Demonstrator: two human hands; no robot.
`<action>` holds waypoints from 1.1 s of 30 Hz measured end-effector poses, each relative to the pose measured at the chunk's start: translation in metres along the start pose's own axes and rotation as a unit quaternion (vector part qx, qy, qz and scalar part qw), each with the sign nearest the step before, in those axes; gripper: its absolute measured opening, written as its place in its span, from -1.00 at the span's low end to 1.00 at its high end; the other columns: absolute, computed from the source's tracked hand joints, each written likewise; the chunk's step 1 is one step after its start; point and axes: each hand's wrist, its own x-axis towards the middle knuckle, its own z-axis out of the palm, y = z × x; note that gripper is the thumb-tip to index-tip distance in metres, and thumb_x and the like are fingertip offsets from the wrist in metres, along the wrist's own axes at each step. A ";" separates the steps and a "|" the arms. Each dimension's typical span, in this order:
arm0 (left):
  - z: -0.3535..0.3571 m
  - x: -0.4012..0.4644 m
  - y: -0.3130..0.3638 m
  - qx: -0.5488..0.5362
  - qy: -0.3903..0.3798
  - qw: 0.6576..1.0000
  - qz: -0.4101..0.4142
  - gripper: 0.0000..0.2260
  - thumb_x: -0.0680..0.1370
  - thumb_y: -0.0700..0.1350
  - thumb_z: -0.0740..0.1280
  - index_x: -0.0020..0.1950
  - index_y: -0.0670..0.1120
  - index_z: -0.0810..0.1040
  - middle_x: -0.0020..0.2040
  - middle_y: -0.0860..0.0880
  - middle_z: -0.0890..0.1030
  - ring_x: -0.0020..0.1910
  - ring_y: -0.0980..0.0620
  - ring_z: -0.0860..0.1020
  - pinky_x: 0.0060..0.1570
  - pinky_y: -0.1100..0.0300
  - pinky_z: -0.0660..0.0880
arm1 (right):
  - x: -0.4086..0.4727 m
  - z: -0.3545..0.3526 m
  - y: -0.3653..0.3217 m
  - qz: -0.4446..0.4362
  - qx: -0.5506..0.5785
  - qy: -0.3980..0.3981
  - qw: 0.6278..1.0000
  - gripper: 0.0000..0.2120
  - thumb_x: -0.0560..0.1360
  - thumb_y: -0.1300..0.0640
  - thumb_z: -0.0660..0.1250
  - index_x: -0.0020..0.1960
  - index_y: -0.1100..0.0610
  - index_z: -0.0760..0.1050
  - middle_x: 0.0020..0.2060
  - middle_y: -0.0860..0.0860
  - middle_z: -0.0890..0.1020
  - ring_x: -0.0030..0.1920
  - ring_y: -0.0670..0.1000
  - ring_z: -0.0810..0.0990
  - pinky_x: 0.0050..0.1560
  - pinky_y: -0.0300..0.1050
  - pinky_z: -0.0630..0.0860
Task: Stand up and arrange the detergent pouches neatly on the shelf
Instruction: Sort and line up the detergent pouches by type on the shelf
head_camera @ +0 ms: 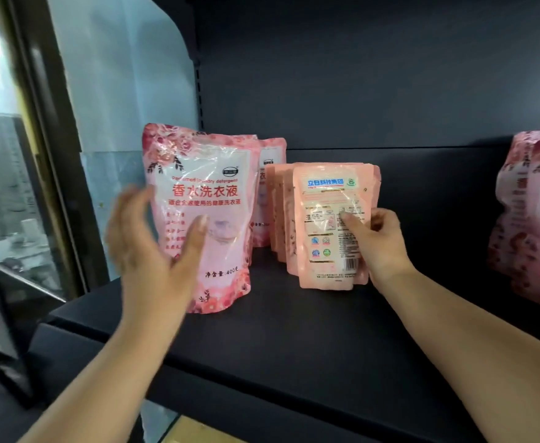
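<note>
Standing upright on the black shelf [294, 330], a large pink detergent pouch [203, 215] faces front at the left, showing its rose print and red lettering. The left hand [148, 241] is in front of its lower left side, fingers spread and relaxed, thumb lying across the pouch's face; the hand is blurred, and it does not appear to grip the pouch. A second front-facing pouch [270, 187] stands just behind the first, mostly hidden by it.

Right of these, a stack of pouches [283, 215] stands on edge, packed one behind another with their paler backs turned forward. The front pouch of the stack [332, 228] shows its printed back with a barcode. The right hand [379, 241] holds this stack from the right side, thumb pressed on the front pouch's face and fingers curled round the far edge.

At the far right edge of the view, more pink pouches [532, 212] stand apart from the others, blurred.
</note>
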 end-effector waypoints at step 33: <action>0.042 0.002 0.073 -0.371 -0.262 0.868 -0.201 -0.54 0.15 0.23 0.52 -0.03 0.10 0.55 -0.11 0.13 0.68 -0.06 0.14 0.64 -0.06 0.12 0.57 | -0.068 -0.023 -0.111 -0.073 0.111 -0.195 0.972 -0.50 0.32 -0.24 0.28 0.09 0.07 0.56 -0.03 -0.03 0.68 -0.03 -0.06 0.67 -0.09 -0.17 0.59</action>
